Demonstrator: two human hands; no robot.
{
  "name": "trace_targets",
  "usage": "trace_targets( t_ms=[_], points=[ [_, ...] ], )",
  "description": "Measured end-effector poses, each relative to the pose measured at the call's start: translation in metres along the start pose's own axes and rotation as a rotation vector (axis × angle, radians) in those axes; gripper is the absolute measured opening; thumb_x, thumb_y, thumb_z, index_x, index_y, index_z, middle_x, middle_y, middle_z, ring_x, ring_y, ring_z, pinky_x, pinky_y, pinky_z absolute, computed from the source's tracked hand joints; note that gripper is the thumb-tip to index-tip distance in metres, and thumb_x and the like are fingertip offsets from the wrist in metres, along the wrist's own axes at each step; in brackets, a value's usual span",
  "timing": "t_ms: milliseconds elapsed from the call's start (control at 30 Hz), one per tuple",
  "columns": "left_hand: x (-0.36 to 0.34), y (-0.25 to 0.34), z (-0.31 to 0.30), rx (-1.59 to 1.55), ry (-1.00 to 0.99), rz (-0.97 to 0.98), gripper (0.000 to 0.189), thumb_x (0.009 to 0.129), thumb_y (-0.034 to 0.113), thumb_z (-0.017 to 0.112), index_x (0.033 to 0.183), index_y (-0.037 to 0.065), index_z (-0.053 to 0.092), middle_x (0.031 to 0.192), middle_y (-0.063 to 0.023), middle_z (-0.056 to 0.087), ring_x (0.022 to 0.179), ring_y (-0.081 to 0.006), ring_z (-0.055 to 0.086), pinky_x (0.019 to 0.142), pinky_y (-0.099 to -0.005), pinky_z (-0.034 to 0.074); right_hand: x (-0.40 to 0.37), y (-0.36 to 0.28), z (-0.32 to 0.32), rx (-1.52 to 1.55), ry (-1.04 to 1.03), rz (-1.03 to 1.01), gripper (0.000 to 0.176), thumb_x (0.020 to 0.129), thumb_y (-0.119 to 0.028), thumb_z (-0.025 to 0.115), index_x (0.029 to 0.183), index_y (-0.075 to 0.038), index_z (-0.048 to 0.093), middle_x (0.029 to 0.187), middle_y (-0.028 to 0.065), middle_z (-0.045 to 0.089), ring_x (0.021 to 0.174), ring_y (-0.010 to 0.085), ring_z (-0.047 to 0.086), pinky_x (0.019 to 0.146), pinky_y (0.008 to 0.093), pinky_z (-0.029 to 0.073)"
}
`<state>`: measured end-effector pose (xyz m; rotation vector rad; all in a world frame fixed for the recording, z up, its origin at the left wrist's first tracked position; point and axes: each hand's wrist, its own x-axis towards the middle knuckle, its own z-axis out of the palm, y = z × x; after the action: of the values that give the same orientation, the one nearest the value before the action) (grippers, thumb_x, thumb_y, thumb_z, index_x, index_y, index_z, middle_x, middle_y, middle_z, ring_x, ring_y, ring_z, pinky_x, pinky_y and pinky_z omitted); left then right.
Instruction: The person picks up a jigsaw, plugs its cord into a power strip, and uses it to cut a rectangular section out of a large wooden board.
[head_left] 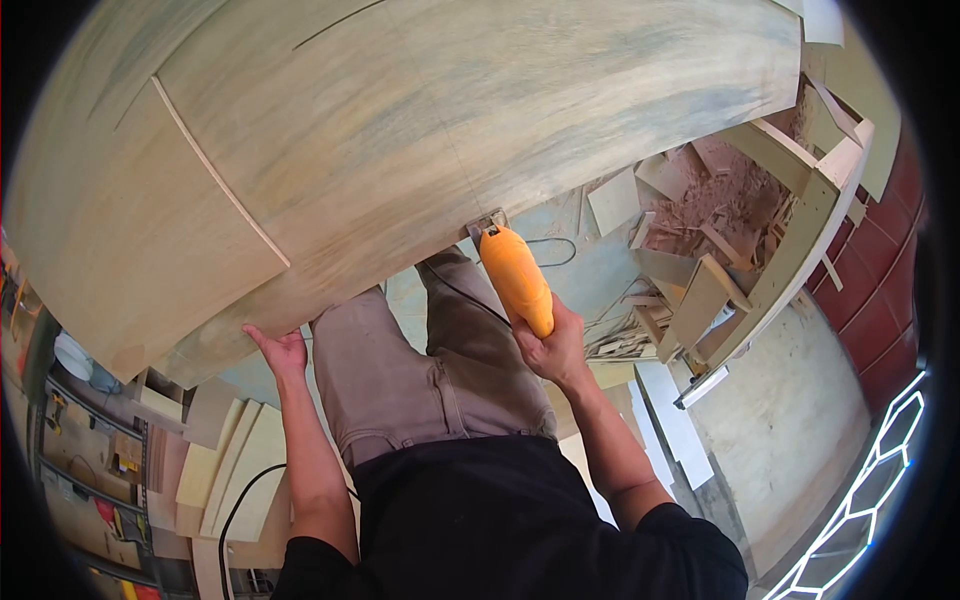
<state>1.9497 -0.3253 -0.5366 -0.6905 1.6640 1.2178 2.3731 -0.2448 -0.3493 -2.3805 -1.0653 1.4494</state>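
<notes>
A large plywood sheet [420, 110] with greenish-grey streaks spreads in front of me. My right hand [553, 347] is wrapped round the rear of an orange jigsaw [516, 275]. The jigsaw's metal base sits at the sheet's near edge, where a thin line runs away across the wood; its blade is hidden. To the left, my left hand [283, 352] grips the near edge of the sheet, thumb on top and fingers out of sight beneath. A smaller plywood panel [200, 220] lies over the sheet's left part. A dark cord [468, 290] passes by my legs.
Wood offcuts [613, 203] and sawdust fill the space at the right, beside a wooden frame [810, 215]. Boards [235, 465] lean at the lower left near metal shelving [90, 490]. A hexagonal light [850, 510] glows at the lower right.
</notes>
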Motion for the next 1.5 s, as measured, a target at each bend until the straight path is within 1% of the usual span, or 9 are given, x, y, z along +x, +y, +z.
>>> trace_targets(
  t_ms=[233, 333, 733, 1033, 1233, 1500],
  points=[
    [0.000, -0.001, 0.002, 0.006, 0.018, 0.004, 0.065, 0.094, 0.057, 0.051, 0.139, 0.010, 0.046, 0.140, -0.0054, 0.053, 0.125, -0.0236, 0.052, 0.102, -0.0414, 0.047, 0.002, -0.006, 0.001, -0.030, 0.020, -0.024, 0.017, 0.079, -0.013, 0.068, 0.091, -0.003, 0.061, 0.076, 0.0165, 0.065, 0.067, 0.0287, 0.066, 0.066, 0.0344, 0.052],
    [0.000, -0.001, 0.003, 0.030, 0.041, 0.017, 0.070, 0.093, 0.060, 0.049, 0.142, 0.010, 0.043, 0.143, -0.0062, 0.050, 0.127, -0.0237, 0.051, 0.105, -0.0404, 0.047, 0.003, -0.007, 0.001, -0.023, 0.022, -0.034, 0.017, 0.078, -0.013, 0.068, 0.090, -0.002, 0.061, 0.075, 0.0167, 0.064, 0.067, 0.0292, 0.066, 0.065, 0.0349, 0.052],
    [0.000, -0.002, 0.004, 0.013, 0.028, 0.013, 0.071, 0.093, 0.060, 0.050, 0.144, 0.012, 0.041, 0.146, -0.0050, 0.048, 0.131, -0.0240, 0.048, 0.108, -0.0420, 0.044, 0.004, -0.006, 0.007, -0.017, 0.070, -0.033, 0.018, 0.079, -0.015, 0.070, 0.088, -0.002, 0.061, 0.075, 0.0166, 0.064, 0.065, 0.0273, 0.066, 0.064, 0.0340, 0.052],
    [-0.001, -0.002, 0.003, 0.023, 0.021, 0.017, 0.071, 0.090, 0.060, 0.054, 0.142, 0.012, 0.043, 0.143, -0.0050, 0.050, 0.128, -0.0238, 0.050, 0.105, -0.0416, 0.046, 0.007, -0.012, 0.008, -0.009, 0.076, -0.040, 0.017, 0.079, -0.012, 0.069, 0.087, -0.001, 0.060, 0.073, 0.0155, 0.063, 0.063, 0.0250, 0.064, 0.063, 0.0328, 0.051],
    [0.001, -0.002, 0.001, 0.020, 0.025, 0.009, 0.069, 0.091, 0.060, 0.053, 0.141, 0.013, 0.044, 0.141, -0.0048, 0.052, 0.126, -0.0232, 0.052, 0.103, -0.0412, 0.048, 0.009, -0.011, 0.009, 0.002, 0.071, -0.062, 0.016, 0.079, -0.012, 0.069, 0.086, -0.001, 0.060, 0.071, 0.0151, 0.062, 0.061, 0.0242, 0.063, 0.062, 0.0323, 0.051],
    [0.002, -0.002, 0.000, 0.035, 0.023, 0.009, 0.070, 0.091, 0.061, 0.051, 0.141, 0.013, 0.043, 0.141, -0.0047, 0.052, 0.126, -0.0227, 0.052, 0.103, -0.0405, 0.048, 0.010, -0.013, 0.009, -0.012, 0.060, -0.075, 0.016, 0.080, -0.013, 0.069, 0.087, -0.001, 0.060, 0.071, 0.0153, 0.062, 0.060, 0.0244, 0.063, 0.061, 0.0328, 0.051]
  ],
)
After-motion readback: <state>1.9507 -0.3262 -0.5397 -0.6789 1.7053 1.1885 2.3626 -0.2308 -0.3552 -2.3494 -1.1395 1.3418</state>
